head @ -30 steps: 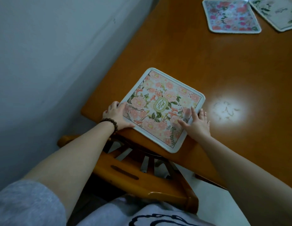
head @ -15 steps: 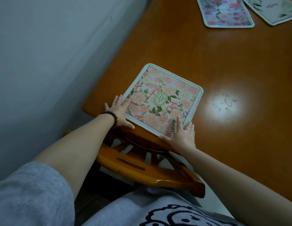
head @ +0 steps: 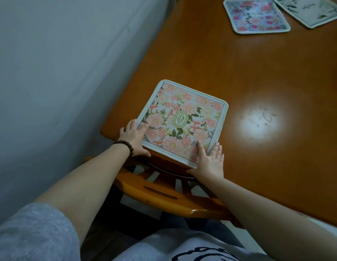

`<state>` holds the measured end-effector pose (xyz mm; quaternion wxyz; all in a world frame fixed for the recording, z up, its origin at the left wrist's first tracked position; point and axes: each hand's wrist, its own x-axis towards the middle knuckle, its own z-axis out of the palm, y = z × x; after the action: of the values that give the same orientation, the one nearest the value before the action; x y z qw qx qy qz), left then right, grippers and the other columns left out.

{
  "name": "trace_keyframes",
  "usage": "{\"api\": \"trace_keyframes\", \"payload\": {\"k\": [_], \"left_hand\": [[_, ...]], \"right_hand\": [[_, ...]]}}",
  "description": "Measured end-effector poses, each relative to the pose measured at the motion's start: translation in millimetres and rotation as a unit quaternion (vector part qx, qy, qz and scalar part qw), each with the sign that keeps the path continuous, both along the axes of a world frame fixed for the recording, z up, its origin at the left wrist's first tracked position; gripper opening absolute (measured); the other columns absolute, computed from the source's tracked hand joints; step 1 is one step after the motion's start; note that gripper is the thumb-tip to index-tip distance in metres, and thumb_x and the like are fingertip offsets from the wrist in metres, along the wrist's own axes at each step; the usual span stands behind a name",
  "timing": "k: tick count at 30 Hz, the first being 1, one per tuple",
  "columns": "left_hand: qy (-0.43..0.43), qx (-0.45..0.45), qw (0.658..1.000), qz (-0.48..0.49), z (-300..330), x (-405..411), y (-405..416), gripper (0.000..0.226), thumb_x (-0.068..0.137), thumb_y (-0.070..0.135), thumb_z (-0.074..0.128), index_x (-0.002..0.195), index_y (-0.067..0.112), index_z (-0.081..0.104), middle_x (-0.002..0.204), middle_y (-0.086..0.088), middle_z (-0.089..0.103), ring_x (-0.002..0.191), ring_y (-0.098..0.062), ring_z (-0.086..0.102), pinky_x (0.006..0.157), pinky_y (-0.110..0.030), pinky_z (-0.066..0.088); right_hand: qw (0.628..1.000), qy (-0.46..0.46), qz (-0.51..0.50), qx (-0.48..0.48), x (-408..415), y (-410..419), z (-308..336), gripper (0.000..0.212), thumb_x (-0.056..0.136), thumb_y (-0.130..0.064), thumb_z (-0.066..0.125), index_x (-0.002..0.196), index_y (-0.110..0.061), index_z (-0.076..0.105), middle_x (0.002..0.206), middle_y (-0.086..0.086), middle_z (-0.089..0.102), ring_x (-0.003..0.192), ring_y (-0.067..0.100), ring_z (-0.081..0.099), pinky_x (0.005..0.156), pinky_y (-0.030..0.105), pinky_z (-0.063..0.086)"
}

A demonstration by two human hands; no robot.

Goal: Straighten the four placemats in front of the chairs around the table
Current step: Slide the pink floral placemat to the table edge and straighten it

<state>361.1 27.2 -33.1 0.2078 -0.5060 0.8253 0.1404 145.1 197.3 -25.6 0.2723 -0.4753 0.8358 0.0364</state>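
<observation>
Both hands flat, fingers spread, gripping nothing. Left hand [head: 132, 138] presses the peach floral placemat [head: 182, 121]'s near-left corner; right hand [head: 211, 162] its near-right corner, on the bench [head: 258, 72].

A peach-flowered placemat [head: 182, 122] lies near the edge of the orange wooden table [head: 258, 72], above a wooden chair [head: 163, 193]. The left hand [head: 132, 137], a bead bracelet [head: 124, 146] at its wrist, lies flat on the mat's near-left corner. The right hand [head: 210, 162] presses flat on its near-right corner. Far across the table, a pink floral placemat [head: 256, 16] sits beside a pale leafy placemat [head: 307, 10].
</observation>
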Motion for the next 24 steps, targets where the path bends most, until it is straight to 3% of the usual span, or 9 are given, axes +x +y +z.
{"api": "trace_keyframes", "payload": {"k": [6, 11, 13, 18, 24], "left_hand": [[0.013, -0.028, 0.999, -0.008, 2.6, 0.1, 8.6, 0.115, 0.053, 0.068, 0.078, 0.146, 0.036, 0.017, 0.148, -0.02, 0.019, 0.138, -0.037, 0.017, 0.106, -0.051, 0.029], [-0.002, -0.049, 0.999, -0.019, 4.5, 0.9, 10.8, 0.113, 0.053, 0.069, 0.077, 0.143, 0.037, 0.017, 0.142, -0.018, 0.025, 0.132, -0.036, 0.024, 0.102, -0.048, 0.032], [-0.011, -0.046, 0.999, -0.014, 2.3, 0.7, 11.0, 0.118, 0.053, 0.071, 0.076, 0.145, 0.038, 0.009, 0.147, -0.021, 0.019, 0.136, -0.037, 0.017, 0.106, -0.051, 0.028], [-0.047, 0.013, 0.999, 0.022, -0.9, 2.3, 5.0, 0.138, 0.05, 0.077, 0.073, 0.143, 0.042, -0.023, 0.155, -0.015, -0.025, 0.141, -0.035, -0.022, 0.112, -0.059, 0.002], [0.003, 0.023, 0.999, 0.029, -1.3, 2.3, 5.6, 0.131, 0.054, 0.068, 0.078, 0.147, 0.042, -0.01, 0.158, -0.01, -0.015, 0.145, -0.027, -0.012, 0.113, -0.056, 0.006]], "right_hand": [[1.0, 0.001, 0.0, -0.003, -0.3, 7.4, -1.8, 0.11, 0.075, -0.052, 0.072, 0.148, -0.039, -0.01, 0.153, 0.025, -0.02, 0.141, 0.038, -0.02, 0.114, 0.048, -0.004], [1.0, 0.009, 0.006, 0.006, 1.2, 10.5, -1.4, 0.108, 0.078, -0.053, 0.069, 0.147, -0.039, -0.013, 0.153, 0.025, -0.02, 0.141, 0.041, -0.019, 0.115, 0.051, -0.004], [1.0, 0.02, 0.001, 0.008, 1.5, 10.9, -2.0, 0.109, 0.077, -0.056, 0.067, 0.147, -0.039, -0.016, 0.154, 0.024, -0.021, 0.14, 0.043, -0.018, 0.114, 0.053, -0.005], [0.999, 0.034, -0.031, 0.016, -0.9, 7.7, -4.2, 0.131, 0.066, -0.068, 0.069, 0.14, -0.032, -0.033, 0.152, 0.023, -0.026, 0.14, 0.04, -0.021, 0.111, 0.055, -0.008], [0.999, 0.022, -0.024, 0.001, -2.4, 9.3, -9.6, 0.119, 0.069, -0.067, 0.068, 0.146, -0.037, -0.018, 0.156, 0.017, -0.02, 0.141, 0.038, -0.02, 0.111, 0.057, -0.007]]}}
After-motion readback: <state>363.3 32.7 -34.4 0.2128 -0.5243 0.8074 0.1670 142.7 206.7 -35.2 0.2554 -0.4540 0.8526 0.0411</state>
